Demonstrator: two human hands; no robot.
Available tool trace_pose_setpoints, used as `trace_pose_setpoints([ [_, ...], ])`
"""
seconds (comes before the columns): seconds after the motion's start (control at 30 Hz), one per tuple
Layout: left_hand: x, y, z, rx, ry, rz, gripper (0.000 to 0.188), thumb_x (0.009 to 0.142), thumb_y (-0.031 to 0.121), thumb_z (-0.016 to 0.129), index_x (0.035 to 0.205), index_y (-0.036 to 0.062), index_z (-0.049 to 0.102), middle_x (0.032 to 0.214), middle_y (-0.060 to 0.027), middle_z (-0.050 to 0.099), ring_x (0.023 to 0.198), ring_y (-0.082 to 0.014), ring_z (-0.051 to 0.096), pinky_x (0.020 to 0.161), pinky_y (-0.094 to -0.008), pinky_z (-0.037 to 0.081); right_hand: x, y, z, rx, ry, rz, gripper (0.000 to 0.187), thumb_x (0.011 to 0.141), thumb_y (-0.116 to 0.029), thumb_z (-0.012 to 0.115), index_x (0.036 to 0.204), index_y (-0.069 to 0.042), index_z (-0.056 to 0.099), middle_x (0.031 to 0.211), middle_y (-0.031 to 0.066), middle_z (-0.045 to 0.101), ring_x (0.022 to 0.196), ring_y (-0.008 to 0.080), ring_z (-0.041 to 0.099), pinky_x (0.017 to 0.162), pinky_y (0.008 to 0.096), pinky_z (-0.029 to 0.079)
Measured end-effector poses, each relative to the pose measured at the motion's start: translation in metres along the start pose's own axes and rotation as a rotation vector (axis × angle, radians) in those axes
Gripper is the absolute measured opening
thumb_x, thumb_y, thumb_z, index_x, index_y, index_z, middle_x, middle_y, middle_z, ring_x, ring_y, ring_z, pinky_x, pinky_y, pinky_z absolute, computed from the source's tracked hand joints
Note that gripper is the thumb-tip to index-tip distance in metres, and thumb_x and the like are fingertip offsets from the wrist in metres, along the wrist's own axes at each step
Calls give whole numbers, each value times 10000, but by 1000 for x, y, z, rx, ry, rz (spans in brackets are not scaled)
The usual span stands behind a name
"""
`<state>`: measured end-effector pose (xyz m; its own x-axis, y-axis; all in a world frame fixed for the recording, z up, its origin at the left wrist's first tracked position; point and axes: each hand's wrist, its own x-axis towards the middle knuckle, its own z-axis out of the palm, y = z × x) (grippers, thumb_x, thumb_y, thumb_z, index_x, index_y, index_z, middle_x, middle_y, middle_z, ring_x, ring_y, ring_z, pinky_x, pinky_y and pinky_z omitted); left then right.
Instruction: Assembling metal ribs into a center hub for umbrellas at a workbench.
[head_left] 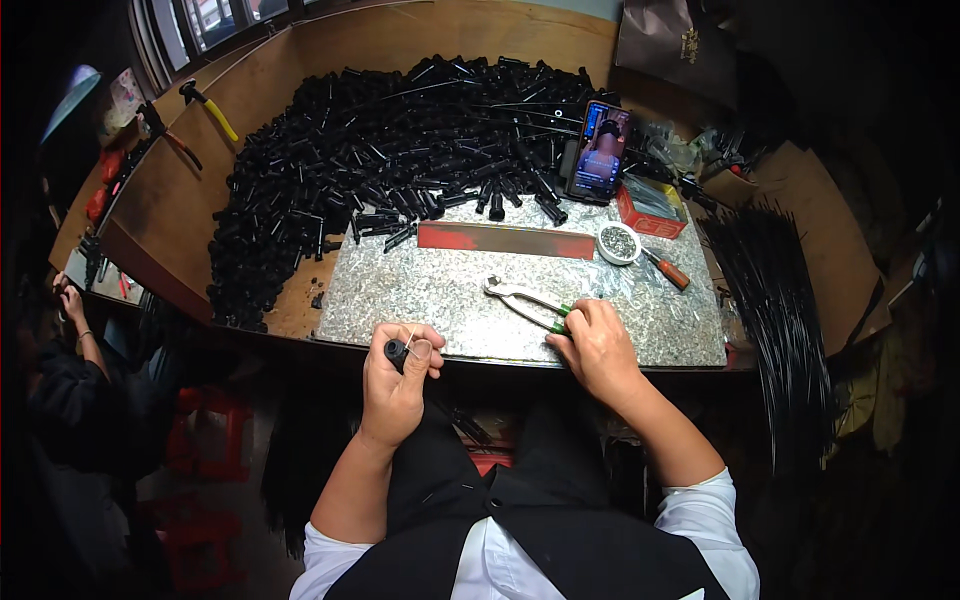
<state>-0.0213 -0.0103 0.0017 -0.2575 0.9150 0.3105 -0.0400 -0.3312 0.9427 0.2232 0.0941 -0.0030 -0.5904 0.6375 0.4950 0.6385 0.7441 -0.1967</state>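
My left hand (398, 378) is at the near edge of the metal work plate (440, 290), closed on a small black tube part (397, 351) with a thin wire poking up from it. My right hand (597, 345) rests on the plate and grips the green handles of a pair of pliers (522, 300), whose jaws point left and lie on the plate.
A big heap of black tube parts (400, 150) covers the wooden bench behind the plate. A red-ended metal bar (505, 240), a small round tin (618, 243), a screwdriver (667, 270), a red tray (650, 212) and a propped phone (599, 150) stand nearby. Black rods (780, 300) lie right. Another person (70, 380) sits left.
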Motion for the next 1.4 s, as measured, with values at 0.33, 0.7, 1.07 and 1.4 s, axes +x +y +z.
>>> trace_pose_setpoints([
  [0.33,-3,-1,3,11,-81,61,157,967,115,485,905,62,350,802,-106,572,822,-185,587,842,-352,471,2,15,8,-140,-125,2,250,812,-205,669,829,5,536,875,150,550,849,326,536,747,401,448],
  [0.7,-6,-10,3,-12,-33,-5,175,937,63,522,895,87,354,638,9,427,517,-55,416,491,-226,387,6,-10,-32,714,-376,413,203,793,-118,700,808,-12,527,762,109,560,668,217,559,571,292,436],
  [1.07,-6,-14,3,99,-107,19,660,695,190,833,1085,86,311,653,54,410,569,-13,372,593,-163,399,19,-28,-54,-256,206,-228,409,713,-153,765,1020,-32,524,1246,150,482,1237,345,444,1070,584,249],
  [1.4,-10,-15,21,-11,9,34,590,692,232,838,1053,59,405,809,-20,629,733,-26,541,640,-173,460,14,-35,-47,-351,162,-313,354,744,-124,719,1033,-44,532,1270,118,446,1285,355,394,1098,632,139],
])
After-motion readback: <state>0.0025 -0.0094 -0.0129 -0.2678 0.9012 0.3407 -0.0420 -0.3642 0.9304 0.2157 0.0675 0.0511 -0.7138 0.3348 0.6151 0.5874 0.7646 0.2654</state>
